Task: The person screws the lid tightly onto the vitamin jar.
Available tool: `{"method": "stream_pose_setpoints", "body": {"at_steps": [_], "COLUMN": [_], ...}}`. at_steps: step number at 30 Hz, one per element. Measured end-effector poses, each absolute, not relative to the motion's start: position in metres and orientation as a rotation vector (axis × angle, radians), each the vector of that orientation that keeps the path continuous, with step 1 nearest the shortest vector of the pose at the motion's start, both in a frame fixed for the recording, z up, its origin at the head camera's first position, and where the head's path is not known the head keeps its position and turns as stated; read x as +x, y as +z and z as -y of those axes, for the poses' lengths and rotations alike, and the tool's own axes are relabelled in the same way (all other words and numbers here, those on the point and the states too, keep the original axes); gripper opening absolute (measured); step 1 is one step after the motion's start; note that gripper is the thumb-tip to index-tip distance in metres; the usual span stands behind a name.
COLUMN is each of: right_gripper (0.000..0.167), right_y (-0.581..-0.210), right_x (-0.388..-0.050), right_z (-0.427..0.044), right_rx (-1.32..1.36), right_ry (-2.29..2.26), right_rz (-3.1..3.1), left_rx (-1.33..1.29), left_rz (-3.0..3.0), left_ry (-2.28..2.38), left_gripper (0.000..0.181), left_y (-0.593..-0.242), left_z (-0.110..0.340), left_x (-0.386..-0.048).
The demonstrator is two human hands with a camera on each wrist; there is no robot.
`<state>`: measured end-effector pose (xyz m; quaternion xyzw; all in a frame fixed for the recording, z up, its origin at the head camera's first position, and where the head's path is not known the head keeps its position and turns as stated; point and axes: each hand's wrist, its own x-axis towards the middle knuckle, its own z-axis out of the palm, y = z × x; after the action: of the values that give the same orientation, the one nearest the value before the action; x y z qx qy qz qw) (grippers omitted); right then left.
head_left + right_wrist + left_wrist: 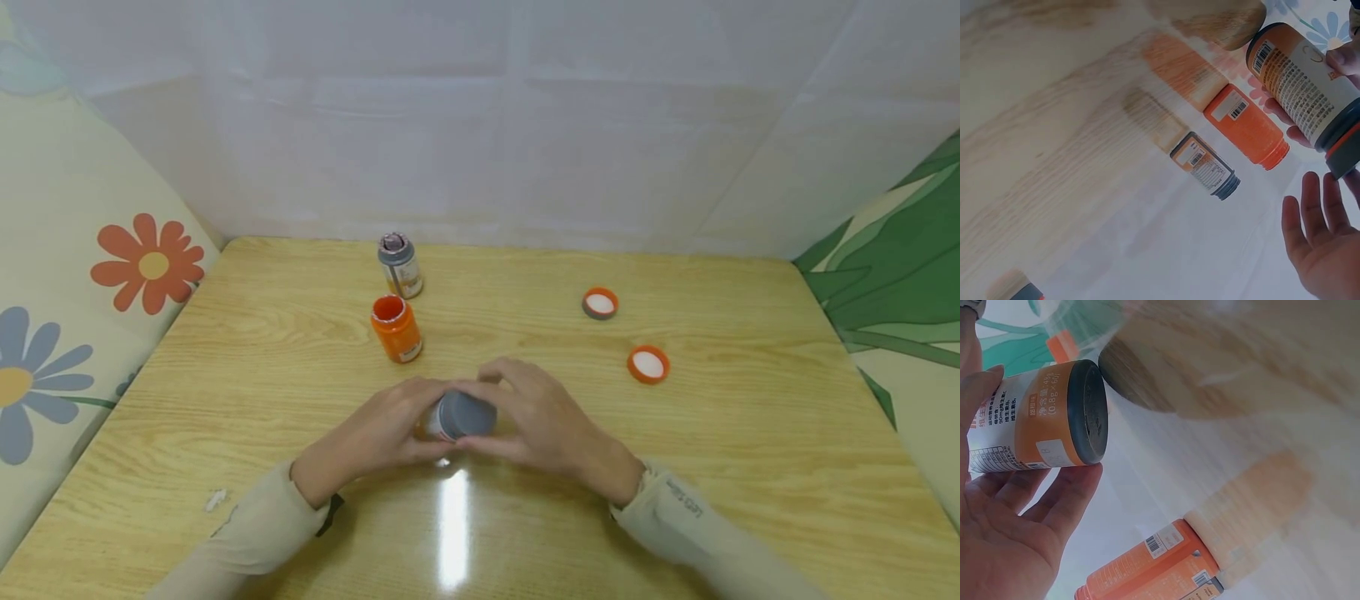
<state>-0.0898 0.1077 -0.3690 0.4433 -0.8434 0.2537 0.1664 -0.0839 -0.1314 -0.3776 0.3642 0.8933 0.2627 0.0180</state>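
A supplement bottle with a white and orange label, dark grey base and grey lid is between both hands, near the middle of the table. My left hand grips the bottle's body, its thumb on one side and fingers on the other. With thumb and index finger, my right hand pinches the lid, while its other fingers extend. An orange edge shows under the lid in the right wrist view. The bottle is off the table, its base visible in the left wrist view.
Behind the hands stand an open orange bottle and an open grey-necked bottle. To the right, a grey lid with an orange rim and an orange lid lie liner up. A white scrap lies front left.
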Motion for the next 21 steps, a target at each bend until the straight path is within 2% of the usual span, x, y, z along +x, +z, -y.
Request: {"method": "stream_pose_setpoints", "body": {"at_steps": [11, 15, 21], "right_gripper": [0.06, 0.066, 0.076], "right_y": [-0.3729, -0.3733, -0.3708], "right_x": [-0.085, -0.0841, -0.0882], "right_z": [-0.1038, -0.1031, -0.1094], "right_rx": [1.128, 1.098, 1.276], "right_ry": [0.846, 0.867, 0.832], "right_rz": [2.418, 2.435, 2.392], "left_rx": [1.155, 1.17, 1.14], "left_rz": [-2.792, -2.8, -2.78], "left_ry": [0.799, 0.798, 0.819], "left_gripper": [0.068, 0.069, 0.074], "left_y": [-0.3785, -0.3783, -0.3779], "left_z": [0.13, 0.1303, 0.1318], "left_x": [-0.083, -0.0829, -0.0846]}}
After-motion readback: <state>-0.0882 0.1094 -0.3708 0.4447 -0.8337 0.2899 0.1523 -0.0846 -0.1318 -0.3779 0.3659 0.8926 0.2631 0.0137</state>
